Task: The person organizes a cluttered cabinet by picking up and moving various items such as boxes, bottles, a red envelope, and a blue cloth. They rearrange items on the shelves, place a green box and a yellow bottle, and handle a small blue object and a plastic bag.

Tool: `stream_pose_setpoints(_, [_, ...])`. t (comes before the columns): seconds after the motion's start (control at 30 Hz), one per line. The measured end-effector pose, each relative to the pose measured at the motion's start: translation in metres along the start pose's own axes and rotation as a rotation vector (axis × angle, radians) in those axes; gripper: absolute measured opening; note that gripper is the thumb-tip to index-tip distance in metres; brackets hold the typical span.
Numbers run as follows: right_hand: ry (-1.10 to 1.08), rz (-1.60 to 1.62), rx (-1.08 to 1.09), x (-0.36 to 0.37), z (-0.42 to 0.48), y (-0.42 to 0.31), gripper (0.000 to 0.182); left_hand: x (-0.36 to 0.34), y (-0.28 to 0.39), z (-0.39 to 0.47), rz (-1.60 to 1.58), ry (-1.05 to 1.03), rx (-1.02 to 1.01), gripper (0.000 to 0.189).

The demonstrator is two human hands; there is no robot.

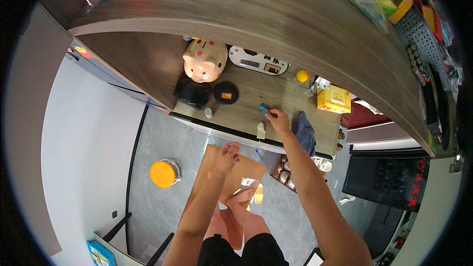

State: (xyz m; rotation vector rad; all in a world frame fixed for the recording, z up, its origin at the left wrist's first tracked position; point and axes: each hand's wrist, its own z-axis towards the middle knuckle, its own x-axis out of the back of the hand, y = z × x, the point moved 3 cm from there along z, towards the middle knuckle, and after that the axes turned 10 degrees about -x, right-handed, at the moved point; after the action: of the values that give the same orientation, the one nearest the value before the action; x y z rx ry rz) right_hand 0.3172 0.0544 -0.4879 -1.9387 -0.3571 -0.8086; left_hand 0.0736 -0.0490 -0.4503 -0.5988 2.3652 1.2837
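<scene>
My right hand (279,120) grips a small dark object with a bright blue end (263,108), just above the wooden shelf (247,112). My left hand (228,155) is in the air in front of the shelf's edge, fingers curled and partly apart, with nothing plainly in it. A small cream-coloured item (261,131) stands at the front edge, left of my right forearm. A dark blue cloth (305,133) hangs over the edge to the right. Farther left are a round black container (226,93), a small white bottle (208,113) and a glossy black object (193,93).
A piggy bank (205,61), a white digital clock (258,60), a yellow ball (302,76) and a yellow pack (334,98) line the back. An upper shelf (236,7) overhangs them. My feet rest on a brown board (212,159); a yellow-topped stool (162,174) stands left.
</scene>
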Motion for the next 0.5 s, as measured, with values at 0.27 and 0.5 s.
stream_pose_setpoints(0.27, [0.105, 0.082, 0.057, 0.001, -0.020, 0.012, 0.031, -0.037, 0.003, 0.003, 0.063, 0.028, 0.007, 0.019])
stream_pose_setpoints(0.5, [-0.410, 0.418, 0.115, -0.006, -0.084, -0.017, 0.016, -0.069, -0.009, 0.033, 0.133, -0.086, -0.067, 0.032])
